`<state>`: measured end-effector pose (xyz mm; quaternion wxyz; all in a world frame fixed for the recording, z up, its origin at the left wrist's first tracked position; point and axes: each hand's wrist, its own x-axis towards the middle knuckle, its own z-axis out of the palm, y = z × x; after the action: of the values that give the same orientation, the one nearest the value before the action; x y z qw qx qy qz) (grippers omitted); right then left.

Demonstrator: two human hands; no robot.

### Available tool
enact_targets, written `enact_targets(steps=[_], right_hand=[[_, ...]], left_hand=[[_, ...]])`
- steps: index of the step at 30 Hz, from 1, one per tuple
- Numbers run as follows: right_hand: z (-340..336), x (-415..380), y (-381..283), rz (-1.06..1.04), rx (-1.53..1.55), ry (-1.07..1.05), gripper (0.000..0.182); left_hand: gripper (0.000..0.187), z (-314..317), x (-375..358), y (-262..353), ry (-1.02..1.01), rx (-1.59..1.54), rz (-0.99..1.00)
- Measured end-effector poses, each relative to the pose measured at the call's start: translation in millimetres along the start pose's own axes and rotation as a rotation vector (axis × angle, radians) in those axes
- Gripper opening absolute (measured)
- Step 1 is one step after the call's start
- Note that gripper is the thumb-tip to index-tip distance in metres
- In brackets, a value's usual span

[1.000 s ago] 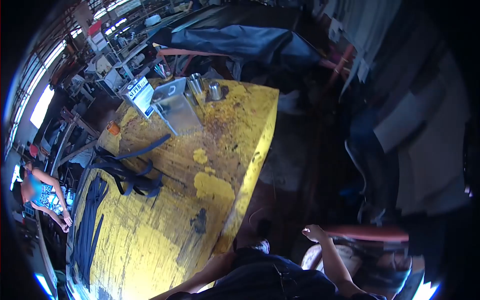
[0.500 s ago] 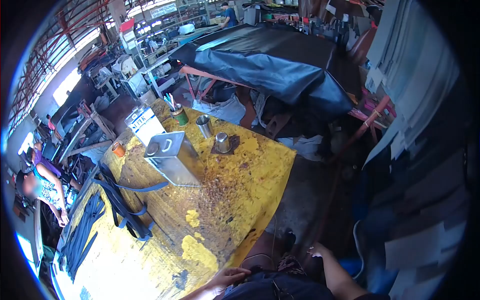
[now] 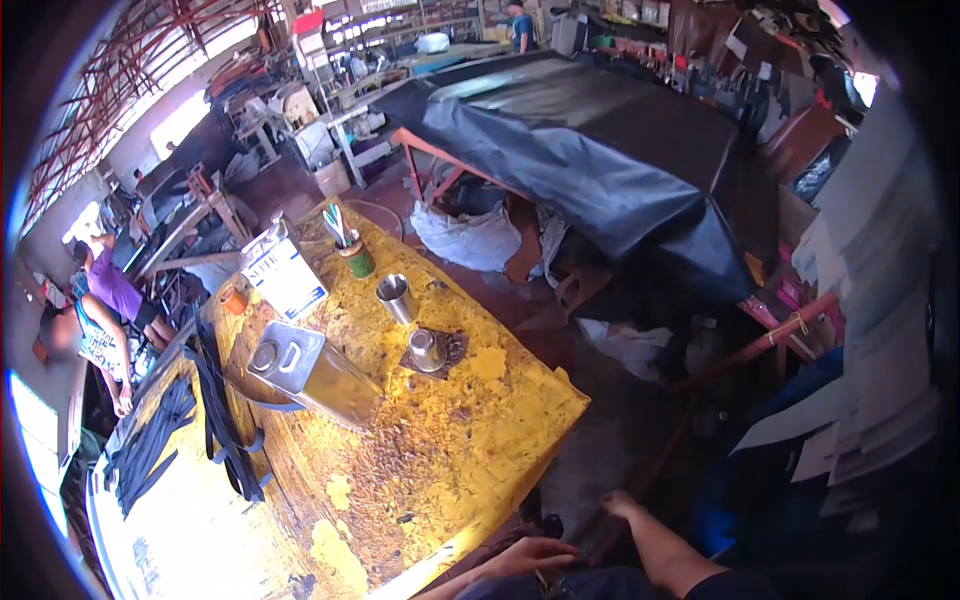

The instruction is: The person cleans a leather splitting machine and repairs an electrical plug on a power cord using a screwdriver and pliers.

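Note:
Low in the view, my left hand [image 3: 540, 553] is close to my body, beside the table's near corner. Its fingers are loosely stretched out, with nothing visible in them. My right hand [image 3: 620, 503] hangs over the floor to the right of the table, its fingers dark and mostly turned from view. Nearest to both is the worn yellow table [image 3: 470, 440]. On it stand a metal can with a handle [image 3: 335, 380], a white and blue labelled can [image 3: 287, 280], a steel cup [image 3: 396, 298] and an upside-down steel cup [image 3: 427, 350] on a dark patch.
A green holder with pens [image 3: 357, 260] and a small orange container [image 3: 233, 300] are at the table's far end. Black straps [image 3: 230, 440] lie along its left side. Black sheeting [image 3: 590, 150] covers another table. Two people [image 3: 105, 345] stand at left; another person [image 3: 520, 28] is far back.
The view has shifted, so the table items appear further left and lower. My left hand appears further right, with fingers still extended. The person in purple at left now shows more upright.

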<state>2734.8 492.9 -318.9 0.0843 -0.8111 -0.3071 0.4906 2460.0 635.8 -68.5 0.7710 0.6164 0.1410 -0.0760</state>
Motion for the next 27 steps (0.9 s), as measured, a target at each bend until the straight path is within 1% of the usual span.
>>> enact_targets(steps=[1, 2, 3, 4, 5, 6, 8, 9, 10, 12, 14, 15, 17, 19, 21, 22, 23, 24, 25, 26, 27], right_hand=[[-16, -8, -10, -0.014, 0.004, -0.044, 0.03], [-30, -7, -20, -0.037, 0.008, -0.072, 0.029], [-32, -2, -12, -0.024, -0.061, 0.036, 0.029], [-32, 12, 11, -0.018, 0.009, 0.048, 0.029], [-21, 33, 50, -0.007, 0.085, 0.055, 0.03], [-22, 46, 79, 0.001, 0.158, 0.068, 0.031], [-47, 28, 93, 0.119, 0.17, -0.006, 0.031], [-59, 20, 94, 0.163, 0.122, -0.006, 0.029], [-66, 13, 96, 0.211, 0.085, -0.008, 0.028], [-81, 2, 112, 0.127, 0.056, -0.176, 0.029], [-106, 12, 122, 0.129, 0.001, -0.29, 0.029], [-121, 25, 123, 0.161, -0.038, -0.324, 0.028], [-151, 64, 124, 0.226, -0.113, -0.357, 0.028], [-182, 118, 131, 0.304, -0.195, -0.397, 0.027], [-220, 189, 140, 0.385, -0.313, -0.476, 0.026], [-243, 223, 142, 0.305, -0.381, -0.465, 0.026], [-278, 238, 127, 0.008, -0.415, -0.335, 0.024], [-299, 257, 99, -0.297, -0.424, -0.206, 0.023], [-320, 260, 59, -0.099, -0.14, -0.237, 0.024], [-344, 256, 25, 0.114, 0.133, -0.261, 0.024], [-369, 250, -7, 0.116, 0.172, -0.294, 0.027]], left_hand=[[0.037, -4, 11, 17, -0.021, -0.022, -0.153], [0.039, -14, 16, 31, -0.022, 0.038, -0.204], [0.041, -20, 28, 45, -0.017, 0.091, -0.232], [0.043, -24, 42, 57, -0.009, 0.13, -0.255], [0.042, -30, 52, 67, -0.042, 0.036, -0.25], [0.041, -33, 60, 67, -0.022, 0.029, -0.242], [0.039, -48, 80, 66, 0.041, 0.026, -0.218], [0.038, -59, 90, 59, 0.027, 0.086, -0.125], [0.038, -70, 97, 57, 0.032, 0.089, -0.14], [0.038, -81, 111, 51, 0.027, 0.079, -0.176], [0.037, -87, 126, 42, 0.047, 0.211, -0.161], [0.037, -92, 138, 37, 0.062, 0.288, -0.143], [0.036, -92, 161, 11, 0.116, 0.303, -0.063], [0.033, -89, 184, 26, 0.229, 0.287, -0.166], [0.033, -94, 235, -33, 0.189, 0.241, -0.191], [0.034, -91, 267, -58, 0.207, 0.18, -0.181], [0.034, -89, 296, -59, 0.225, 0.119, -0.17], [0.035, -88, 310, -25, 0.277, 0.039, -0.145], [0.035, -83, 322, 4, 0.321, -0.05, -0.124], [0.035, -80, 338, 21, 0.31, -0.111, -0.128], [0.034, -82, 358, 38, 0.299, -0.166, -0.119]])
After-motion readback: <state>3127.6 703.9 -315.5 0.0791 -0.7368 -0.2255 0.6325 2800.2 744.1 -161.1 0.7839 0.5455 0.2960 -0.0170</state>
